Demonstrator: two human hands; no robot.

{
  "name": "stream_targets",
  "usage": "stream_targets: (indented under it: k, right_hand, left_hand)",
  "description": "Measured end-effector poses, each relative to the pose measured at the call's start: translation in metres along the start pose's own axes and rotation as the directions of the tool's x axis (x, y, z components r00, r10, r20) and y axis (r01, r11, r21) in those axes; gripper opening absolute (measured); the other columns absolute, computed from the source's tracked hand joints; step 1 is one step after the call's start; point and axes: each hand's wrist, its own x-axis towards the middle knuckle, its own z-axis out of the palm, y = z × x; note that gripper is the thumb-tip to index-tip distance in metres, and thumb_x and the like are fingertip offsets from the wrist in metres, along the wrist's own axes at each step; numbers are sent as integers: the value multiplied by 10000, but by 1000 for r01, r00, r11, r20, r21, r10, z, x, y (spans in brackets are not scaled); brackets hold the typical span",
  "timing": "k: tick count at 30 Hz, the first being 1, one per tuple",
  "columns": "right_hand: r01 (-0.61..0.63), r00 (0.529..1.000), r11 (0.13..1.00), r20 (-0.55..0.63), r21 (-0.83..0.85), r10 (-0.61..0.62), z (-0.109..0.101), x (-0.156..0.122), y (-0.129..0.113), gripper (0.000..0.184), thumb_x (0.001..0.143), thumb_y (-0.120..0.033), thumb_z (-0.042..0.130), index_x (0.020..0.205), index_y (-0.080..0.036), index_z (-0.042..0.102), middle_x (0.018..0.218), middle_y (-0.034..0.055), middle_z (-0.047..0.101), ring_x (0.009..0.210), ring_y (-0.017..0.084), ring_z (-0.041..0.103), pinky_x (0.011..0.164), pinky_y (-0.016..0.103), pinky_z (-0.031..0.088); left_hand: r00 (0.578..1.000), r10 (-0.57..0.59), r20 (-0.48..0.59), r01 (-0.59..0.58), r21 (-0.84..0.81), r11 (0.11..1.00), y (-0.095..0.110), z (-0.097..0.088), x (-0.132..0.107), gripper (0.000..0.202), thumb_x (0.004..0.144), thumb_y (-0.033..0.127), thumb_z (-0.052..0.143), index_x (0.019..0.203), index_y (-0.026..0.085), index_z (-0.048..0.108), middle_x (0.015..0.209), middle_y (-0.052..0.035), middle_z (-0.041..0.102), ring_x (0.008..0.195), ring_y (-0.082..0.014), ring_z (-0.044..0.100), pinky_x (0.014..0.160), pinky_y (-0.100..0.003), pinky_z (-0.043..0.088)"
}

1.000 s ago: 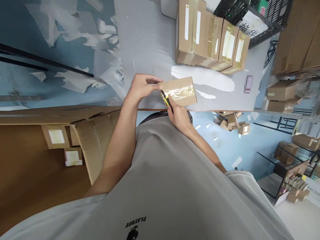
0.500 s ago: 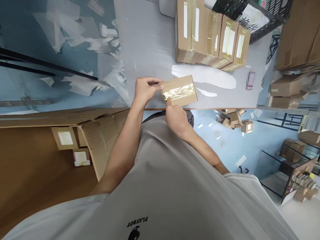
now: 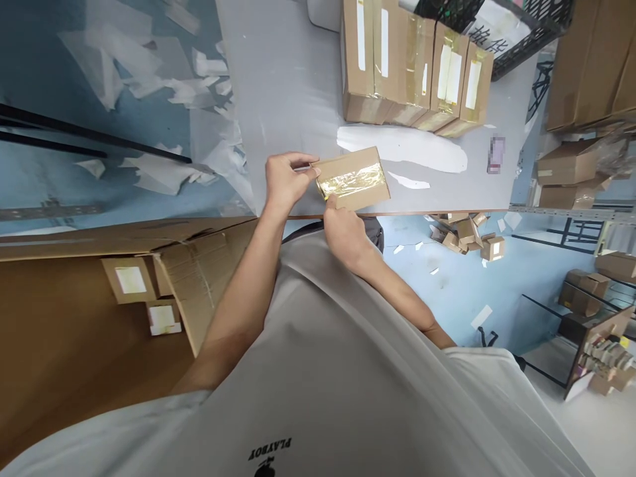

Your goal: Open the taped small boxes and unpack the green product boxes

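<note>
A small brown cardboard box [image 3: 355, 177] with shiny clear tape across its top lies near the front edge of the grey table [image 3: 288, 86]. My left hand [image 3: 283, 175] pinches the box's left end with thumb and fingers. My right hand [image 3: 342, 228] is closed at the box's near left corner, gripping a yellow and black cutter [image 3: 324, 193]. Only the cutter's yellow tip shows, pressed against the taped edge.
A row of taped cartons [image 3: 412, 73] stands at the back of the table by a black crate [image 3: 521, 26]. A white paper strip [image 3: 402, 149] lies behind the box. A large open carton [image 3: 99, 298] sits at left. Small boxes [image 3: 467, 235] and paper scraps [image 3: 149, 86] litter the floor.
My right hand has slid left along the box's near edge, and the cutter is now mostly hidden under it. My left hand keeps its hold on the box's end.
</note>
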Motion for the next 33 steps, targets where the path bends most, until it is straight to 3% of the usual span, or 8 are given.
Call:
stream_targets:
  k: [8,14,22,26,29,31,33]
  right_hand:
    - [-40,994,999,104,-21,42,-9,-2,0,760,1145,71,313,1904,42,303,1502,324,820,1431,319,831,1188,421,660]
    - [-29,992,999,124,-22,32,-15,-6,5,732,1151,33,379,1882,-4,374,1487,304,832,1432,343,829,1195,461,656]
    - [62,984,992,174,-111,-41,-2,-16,8,681,1157,-6,417,1837,-2,456,1402,310,861,1376,331,865,1137,401,685]
    - [80,987,993,148,-85,-67,-9,-28,24,682,1204,-103,432,1885,-101,423,1376,244,889,1320,351,872,1124,438,680]
    - [19,997,1000,70,22,-20,-17,-33,52,611,1258,-241,454,1867,-199,472,1335,175,911,1242,372,879,1103,453,660]
    - [-65,995,991,-73,115,74,-20,-28,78,548,1284,-296,415,1809,-196,535,1352,175,899,1263,369,865,1108,435,637]
    - [-145,947,969,-255,200,194,-18,-13,104,499,1293,-352,404,1703,-167,620,1429,210,857,1347,364,829,1136,419,613]
  left_hand:
    - [1000,2,-26,0,56,998,2,6,-1,233,763,131,838,963,233,901,1130,-45,927,1143,-314,894,1137,-478,736]
    - [999,-1,-39,3,67,998,8,6,-3,218,800,101,812,963,214,903,1150,-63,929,1142,-306,899,1151,-478,730]
    - [999,-30,-35,33,66,997,9,8,-1,241,781,118,848,992,223,892,1147,-57,923,1166,-315,888,1165,-484,728]
    - [1000,-7,-7,8,52,999,5,5,-3,225,801,167,847,1013,234,880,1187,-58,911,1198,-292,868,1187,-434,704]
    - [999,19,28,-20,52,998,4,0,-8,237,847,216,859,1082,243,875,1230,-74,890,1212,-293,854,1171,-432,711]
    - [996,77,51,-82,94,992,7,-1,-13,276,895,266,874,1171,269,875,1297,-80,868,1280,-313,832,1201,-453,700]
    - [980,184,80,-195,165,967,12,3,-19,325,947,311,878,1272,311,869,1421,-84,831,1424,-349,777,1296,-495,647]
